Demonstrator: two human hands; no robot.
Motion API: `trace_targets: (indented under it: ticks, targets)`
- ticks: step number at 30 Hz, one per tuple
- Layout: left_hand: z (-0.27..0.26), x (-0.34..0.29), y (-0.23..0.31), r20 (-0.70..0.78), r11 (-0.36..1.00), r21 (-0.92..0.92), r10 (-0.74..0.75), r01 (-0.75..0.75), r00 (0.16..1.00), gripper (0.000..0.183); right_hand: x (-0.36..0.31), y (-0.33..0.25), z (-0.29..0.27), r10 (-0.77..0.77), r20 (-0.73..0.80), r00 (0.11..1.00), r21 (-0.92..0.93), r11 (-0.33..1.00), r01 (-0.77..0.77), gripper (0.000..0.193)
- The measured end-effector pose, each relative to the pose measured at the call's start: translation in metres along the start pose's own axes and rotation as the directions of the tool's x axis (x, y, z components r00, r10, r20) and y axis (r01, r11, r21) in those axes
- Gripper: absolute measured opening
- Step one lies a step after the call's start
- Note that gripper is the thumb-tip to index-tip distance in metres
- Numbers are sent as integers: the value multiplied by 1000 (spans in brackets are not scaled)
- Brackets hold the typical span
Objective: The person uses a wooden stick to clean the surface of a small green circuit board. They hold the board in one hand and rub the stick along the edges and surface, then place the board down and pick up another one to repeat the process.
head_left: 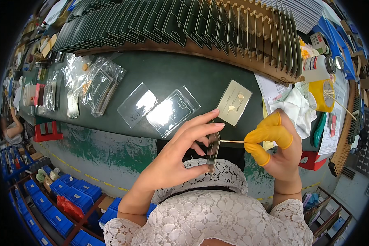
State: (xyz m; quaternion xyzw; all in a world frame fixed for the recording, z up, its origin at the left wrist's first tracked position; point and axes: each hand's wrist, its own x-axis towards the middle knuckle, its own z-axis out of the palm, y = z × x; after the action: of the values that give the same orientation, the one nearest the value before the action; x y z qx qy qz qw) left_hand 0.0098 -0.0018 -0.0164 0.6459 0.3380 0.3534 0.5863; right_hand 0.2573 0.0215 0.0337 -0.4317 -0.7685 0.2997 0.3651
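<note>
Upright and almost edge-on, a thin rectangular plate is gripped by its edges between the fingers and thumb of my left hand. Yellow finger cots cover several fingertips of my right hand, which pinches a slender wooden stick. The stick's far end meets the plate's right-hand face, or nearly so; its tip is too small to make out. Just beyond my hands, a pale gold plate with printed marks lies flat on the green table. Left of it are clear plastic sheets and a line-printed card.
A long slotted rack of upright dark plates spans the back. Bagged plates lie left. At right are a white bottle, a yellow cup with sticks, a crumpled white cloth and a green-handled tool.
</note>
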Motion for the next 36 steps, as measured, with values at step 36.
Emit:
trace_targets:
  ticks: [36]
  targets:
    - [-1,0,1,13,1000,18,0,0,1000,90,-2,-2,-1,-20,-5,1000,-11,1000,20,30]
